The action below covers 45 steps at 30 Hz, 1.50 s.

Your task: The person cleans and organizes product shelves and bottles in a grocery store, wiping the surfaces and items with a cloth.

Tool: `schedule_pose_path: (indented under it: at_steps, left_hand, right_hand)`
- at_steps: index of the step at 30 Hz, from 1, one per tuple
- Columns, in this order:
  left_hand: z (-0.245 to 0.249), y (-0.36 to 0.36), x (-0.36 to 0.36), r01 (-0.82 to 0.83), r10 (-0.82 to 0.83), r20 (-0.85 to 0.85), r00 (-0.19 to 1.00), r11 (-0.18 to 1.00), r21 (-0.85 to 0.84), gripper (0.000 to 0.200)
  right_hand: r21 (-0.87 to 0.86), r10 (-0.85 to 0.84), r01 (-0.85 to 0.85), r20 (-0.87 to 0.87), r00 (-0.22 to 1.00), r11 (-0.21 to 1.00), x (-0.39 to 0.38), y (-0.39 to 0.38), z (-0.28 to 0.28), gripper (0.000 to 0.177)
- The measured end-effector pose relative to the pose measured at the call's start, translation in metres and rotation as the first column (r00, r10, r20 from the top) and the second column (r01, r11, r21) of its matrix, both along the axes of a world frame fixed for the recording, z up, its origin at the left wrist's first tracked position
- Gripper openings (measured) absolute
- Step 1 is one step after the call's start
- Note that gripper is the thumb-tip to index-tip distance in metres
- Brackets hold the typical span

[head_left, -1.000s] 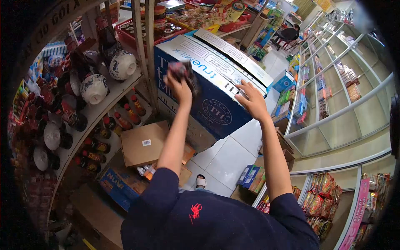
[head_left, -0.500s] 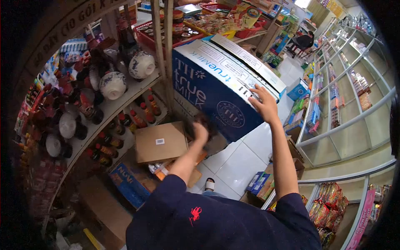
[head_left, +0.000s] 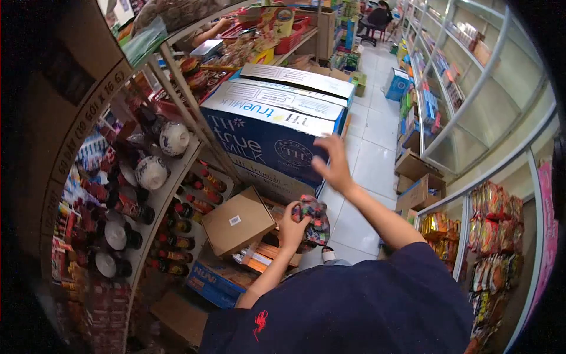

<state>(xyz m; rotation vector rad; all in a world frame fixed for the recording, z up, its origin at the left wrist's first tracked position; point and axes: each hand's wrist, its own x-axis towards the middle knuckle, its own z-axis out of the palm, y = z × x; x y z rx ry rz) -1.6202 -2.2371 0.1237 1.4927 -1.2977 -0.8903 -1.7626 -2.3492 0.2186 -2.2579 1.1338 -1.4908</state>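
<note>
My left hand (head_left: 293, 227) is closed on a dark package with red and green spots (head_left: 312, 219), low in front of the stacked cartons. My right hand (head_left: 333, 164) is raised at the right front of the blue and white milk carton (head_left: 259, 140), fingers apart, with nothing in it. The carton's top flaps are partly raised. A brown cardboard box with a white label (head_left: 237, 222) sits tilted to the left of my left hand. Below it is a blue box (head_left: 213, 284) beside orange packages (head_left: 257, 261).
Shelves with sauce bottles (head_left: 206, 193) and patterned bowls (head_left: 151, 173) curve along the left. Glass-fronted shelving (head_left: 466, 88) and hanging snack packs (head_left: 492, 206) line the right. A small blue carton (head_left: 398, 84) stands on the aisle floor. A person (head_left: 377, 20) sits far back.
The view has turned right. My left hand has come up with the dark package now clearly visible in it. My right hand has left the carton's top edge and moved lower.
</note>
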Motion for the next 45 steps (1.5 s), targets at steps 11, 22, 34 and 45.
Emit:
schedule_pose_path:
  at_steps: [11, 22, 34, 45]
  left_hand:
    - [0.043, 0.0, -0.001, 0.434, -0.37, -0.57, 0.734, 0.9, -0.025, 0.045]
    - [0.077, -0.048, 0.02, -0.038, -0.007, -0.219, 0.976, 0.979, -0.2, 0.025]
    - [0.348, 0.018, -0.011, 0.243, 0.467, 0.237, 0.852, 0.048, -0.969, 0.041]
    - [0.365, 0.121, -0.024, 0.504, 0.497, 0.454, 0.739, 0.038, -0.863, 0.035]
  right_hand:
    - [0.578, -0.158, -0.071, 0.336, 0.928, 0.813, 0.001, 0.125, -0.081, 0.071]
    - [0.504, -0.287, -0.041, 0.555, 0.781, 0.863, -0.092, 0.065, -0.052, 0.049]
    - [-0.099, 0.367, -0.391, -0.195, 0.909, 0.915, -0.034, -0.152, 0.061, 0.052]
    - [-0.008, 0.963, -0.996, 0.256, -0.088, -0.089, -0.097, -0.047, 0.218, 0.035]
